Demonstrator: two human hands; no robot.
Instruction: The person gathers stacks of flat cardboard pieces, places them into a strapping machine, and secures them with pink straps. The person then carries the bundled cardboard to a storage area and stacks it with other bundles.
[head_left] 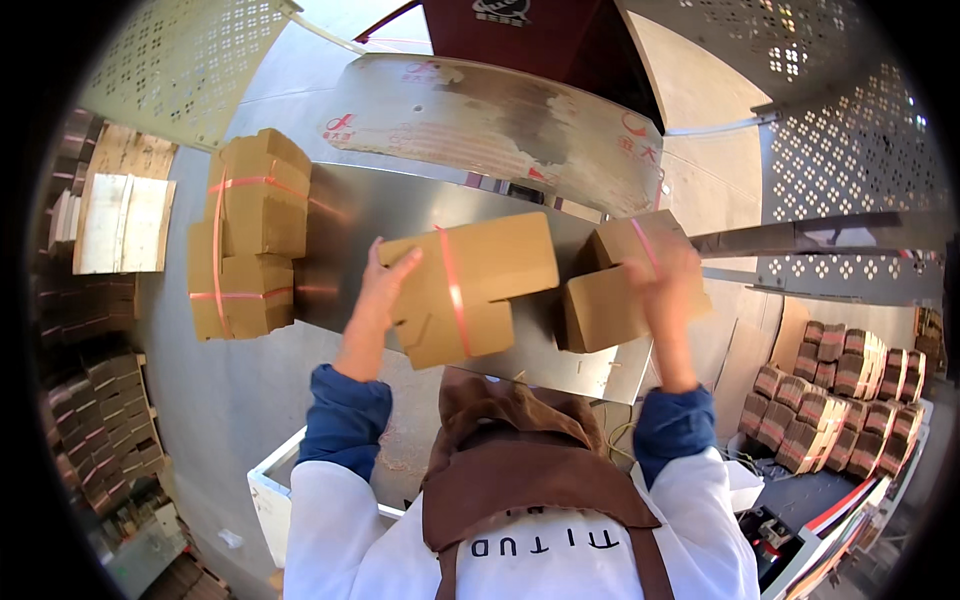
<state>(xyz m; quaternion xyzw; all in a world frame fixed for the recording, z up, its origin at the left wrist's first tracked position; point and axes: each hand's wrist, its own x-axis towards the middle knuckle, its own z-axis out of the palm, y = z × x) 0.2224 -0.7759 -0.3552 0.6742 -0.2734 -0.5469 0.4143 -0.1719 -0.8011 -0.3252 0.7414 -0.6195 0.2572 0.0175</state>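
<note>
A brown cardboard bundle, bound by a pink strap, lies on the metal tabletop in front of me. My left hand grips its left edge, thumb on top and the fingers partly hidden behind the edge. Just to its right is a second strapped cardboard bundle with a stepped outline. Over that bundle's right part, by its pink strap, is my right hand. Motion smears its fingers, so I cannot tell whether they are closed on the cardboard or only touching it.
Strapped cardboard bundles stand at the left end of the metal table. A stained board lies beyond it. A metal bar extends at the right. Several bound stacks sit lower right, and more stacks line the left side.
</note>
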